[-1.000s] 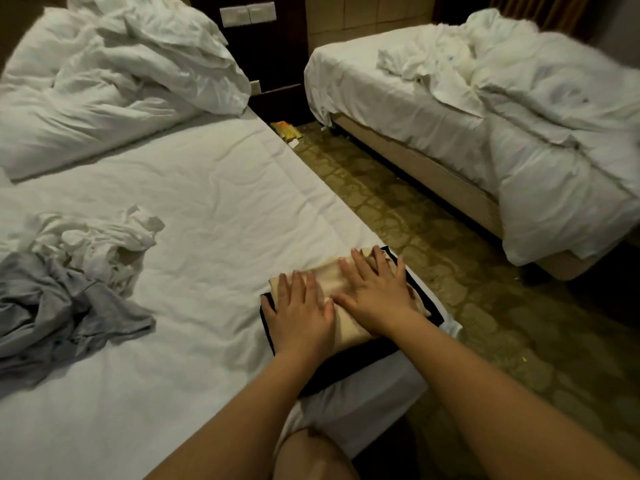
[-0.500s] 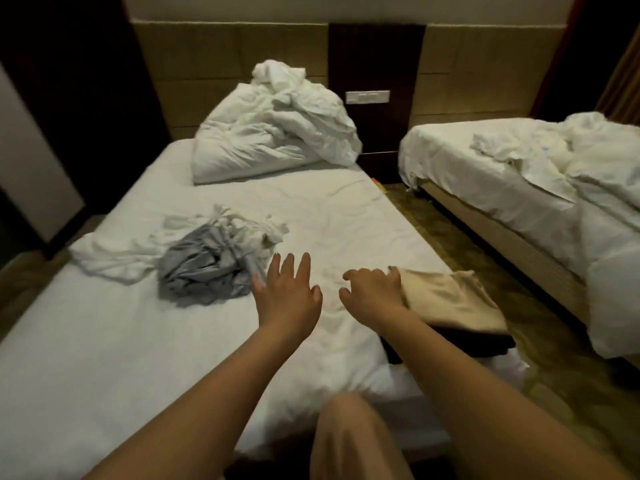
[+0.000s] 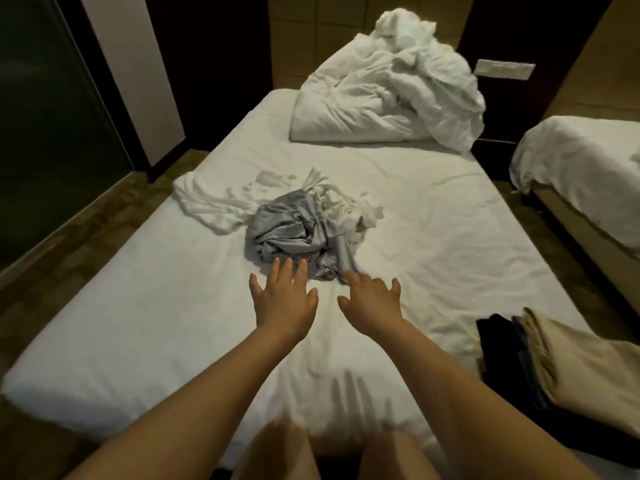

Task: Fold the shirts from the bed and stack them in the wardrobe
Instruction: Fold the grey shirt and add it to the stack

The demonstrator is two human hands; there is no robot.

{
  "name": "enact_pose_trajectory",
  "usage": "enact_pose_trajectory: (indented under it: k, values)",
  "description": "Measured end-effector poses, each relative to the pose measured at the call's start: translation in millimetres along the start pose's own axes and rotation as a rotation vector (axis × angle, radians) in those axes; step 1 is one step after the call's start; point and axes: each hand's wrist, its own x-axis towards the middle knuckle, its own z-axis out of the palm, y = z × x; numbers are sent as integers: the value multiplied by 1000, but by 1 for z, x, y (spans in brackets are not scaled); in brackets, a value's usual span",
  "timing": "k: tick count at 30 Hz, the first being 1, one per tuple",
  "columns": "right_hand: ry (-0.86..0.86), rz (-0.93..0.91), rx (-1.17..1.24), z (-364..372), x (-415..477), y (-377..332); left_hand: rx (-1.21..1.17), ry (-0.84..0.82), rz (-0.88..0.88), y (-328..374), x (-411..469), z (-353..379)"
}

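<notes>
Change: both hands have left the folded beige shirt (image 3: 581, 368), which they were pressing flat 1 second ago, and now reach to the middle of the frame.
Left hand (image 3: 282, 299): hovers palm down, fingers (image 3: 277, 271) straight and spread, holding nothing, their tips at the near edge of the grey shirt (image 3: 294, 230).
Right hand (image 3: 372, 303): palm down too, fingers spread and empty. The tips are blurred right at the grey hem, so I cannot tell whether they touch it.
Finished stack: the beige shirt lies on a dark shirt (image 3: 502, 344) at the lower right of the frame, on the corner of the bed (image 3: 433, 220), well apart from both hands.
Unfolded pile: the grey shirt sits crumpled at frame centre, tangled with white shirts (image 3: 214, 202) that trail toward the left edge of the bed.
Other things: a heaped duvet (image 3: 388, 91) at the upper middle and a second bed (image 3: 581, 150) at the right edge.
Meaning: I judge the beige fold done and the grey shirt next. At least 2 garments are still unfolded, and nothing has gone to the wardrobe, which I cannot pick out here.
</notes>
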Motion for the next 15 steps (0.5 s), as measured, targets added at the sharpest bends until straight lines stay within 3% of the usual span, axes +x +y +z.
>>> enact_pose_trajectory:
  k: [7,15]
  values:
    - [22,-8,11,27,114,6,43,-15,-18,-23,100,46]
    - [132,-162,-28,69,216,-6,-26,-49,34,-53,206,101]
